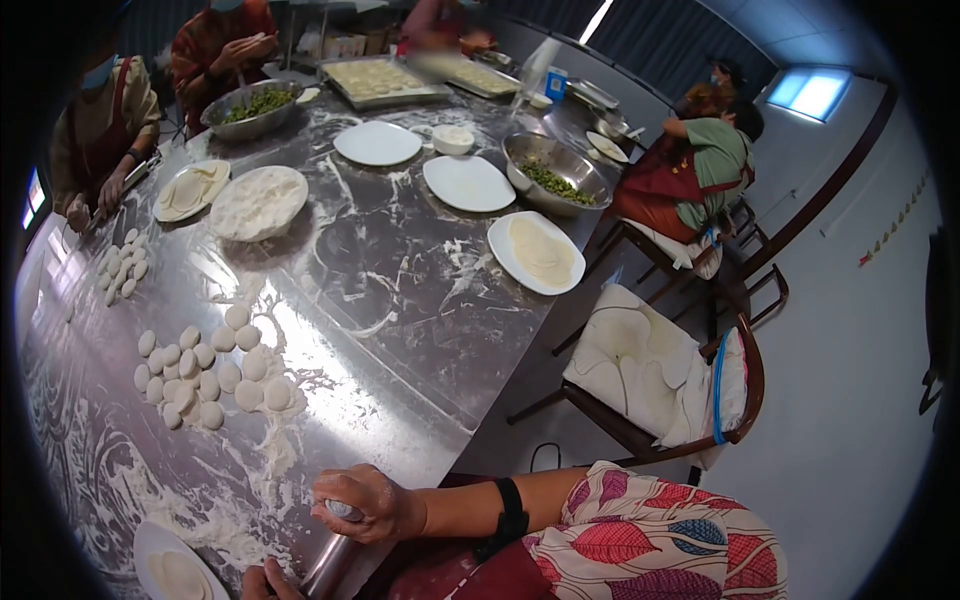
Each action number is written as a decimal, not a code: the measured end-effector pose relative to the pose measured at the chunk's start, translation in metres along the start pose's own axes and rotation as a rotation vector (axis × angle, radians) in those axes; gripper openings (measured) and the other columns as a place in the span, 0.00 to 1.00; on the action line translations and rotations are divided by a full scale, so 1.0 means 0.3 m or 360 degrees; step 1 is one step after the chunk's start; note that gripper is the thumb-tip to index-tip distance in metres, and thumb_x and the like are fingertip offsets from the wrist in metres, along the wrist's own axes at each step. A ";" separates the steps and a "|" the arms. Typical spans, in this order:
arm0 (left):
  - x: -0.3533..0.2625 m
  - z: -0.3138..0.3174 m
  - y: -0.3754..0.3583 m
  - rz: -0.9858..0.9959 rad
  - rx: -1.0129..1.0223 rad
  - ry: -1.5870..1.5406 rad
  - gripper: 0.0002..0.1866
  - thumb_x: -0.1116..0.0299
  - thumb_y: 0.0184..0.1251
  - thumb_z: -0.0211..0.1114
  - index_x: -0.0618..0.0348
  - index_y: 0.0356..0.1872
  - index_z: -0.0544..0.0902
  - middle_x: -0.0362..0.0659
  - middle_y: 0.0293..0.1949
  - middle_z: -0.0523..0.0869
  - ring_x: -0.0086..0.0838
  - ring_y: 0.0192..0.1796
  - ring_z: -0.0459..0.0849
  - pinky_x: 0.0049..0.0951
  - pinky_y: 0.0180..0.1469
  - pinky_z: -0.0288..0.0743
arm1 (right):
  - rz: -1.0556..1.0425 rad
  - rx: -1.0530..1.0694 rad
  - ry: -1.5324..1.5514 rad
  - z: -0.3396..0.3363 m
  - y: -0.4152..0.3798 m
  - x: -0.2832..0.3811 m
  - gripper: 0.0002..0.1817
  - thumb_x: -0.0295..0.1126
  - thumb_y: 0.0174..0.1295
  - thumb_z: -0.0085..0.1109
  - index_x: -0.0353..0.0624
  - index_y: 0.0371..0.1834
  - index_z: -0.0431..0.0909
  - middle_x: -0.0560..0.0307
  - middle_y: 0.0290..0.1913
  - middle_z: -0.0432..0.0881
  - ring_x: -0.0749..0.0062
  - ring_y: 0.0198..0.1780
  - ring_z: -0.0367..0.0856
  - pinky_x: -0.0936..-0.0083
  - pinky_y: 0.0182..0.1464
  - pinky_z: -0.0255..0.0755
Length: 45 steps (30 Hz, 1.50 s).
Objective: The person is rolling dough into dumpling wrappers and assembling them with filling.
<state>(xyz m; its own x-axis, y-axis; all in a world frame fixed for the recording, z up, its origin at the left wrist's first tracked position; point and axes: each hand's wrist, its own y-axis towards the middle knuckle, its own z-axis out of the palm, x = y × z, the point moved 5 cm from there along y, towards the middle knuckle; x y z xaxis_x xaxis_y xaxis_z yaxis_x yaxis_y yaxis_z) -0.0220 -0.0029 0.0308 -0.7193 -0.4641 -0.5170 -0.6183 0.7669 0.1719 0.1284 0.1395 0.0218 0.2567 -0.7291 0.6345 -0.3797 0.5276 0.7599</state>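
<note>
My right hand (365,505) is wrapped round a rolling pin (345,510), whose pale rounded end shows beside the thumb; the fingers hide most of it. At the bottom edge my left hand (270,580) shows only its curled fingers, low over the floured steel table (430,350). What they hold, if anything, is out of sight. Left of it, a white plate (150,545) carries thin round dough wrappers (178,577). Farther up the table lie several small flattened dough pieces (185,375) in loose flour.
A bowl of flour (258,203), white plates (378,143), steel bowls of green filling (555,175) and a plate of wrappers (540,252) stand farther off. Trays (385,80) are at the far end. Several people work around the table. A cushioned chair (640,360) stands at right.
</note>
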 end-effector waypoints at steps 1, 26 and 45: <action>0.000 0.000 0.001 -0.0001 0.0022 0.0000 0.15 0.61 0.65 0.56 0.61 0.24 0.79 0.53 0.20 0.76 0.48 0.24 0.74 0.44 0.27 0.65 | 0.0022 0.0023 -0.0010 0.002 -0.003 -0.004 0.18 0.18 0.49 0.62 0.32 0.43 0.68 0.45 0.30 0.77 0.52 0.27 0.78 0.67 0.26 0.69; 0.004 -0.006 -0.054 0.0200 -0.0369 0.0084 0.16 0.58 0.58 0.61 0.58 0.17 0.76 0.47 0.20 0.78 0.44 0.24 0.79 0.40 0.26 0.71 | 0.0306 0.0114 -0.0111 -0.008 0.006 0.043 0.14 0.21 0.54 0.62 0.43 0.40 0.67 0.55 0.22 0.75 0.76 0.20 0.78 0.78 0.21 0.70; -0.011 -0.006 -0.053 0.0312 -0.0192 -0.0083 0.19 0.53 0.53 0.66 0.56 0.16 0.74 0.46 0.18 0.77 0.42 0.23 0.78 0.38 0.25 0.70 | -0.0383 0.0042 -0.0823 -0.301 0.238 0.265 0.35 0.60 0.62 0.46 0.38 0.57 0.69 0.37 0.60 0.67 0.47 0.62 0.66 0.60 0.63 0.58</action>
<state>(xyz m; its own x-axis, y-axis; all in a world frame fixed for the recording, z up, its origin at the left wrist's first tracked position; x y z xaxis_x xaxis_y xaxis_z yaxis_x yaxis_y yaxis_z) -0.0102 -0.0145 0.0314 -0.8140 -0.2853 -0.5060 -0.5040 0.7801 0.3708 0.2018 0.1587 0.1392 -0.1272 -0.9493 0.2874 -0.3884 0.3143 0.8662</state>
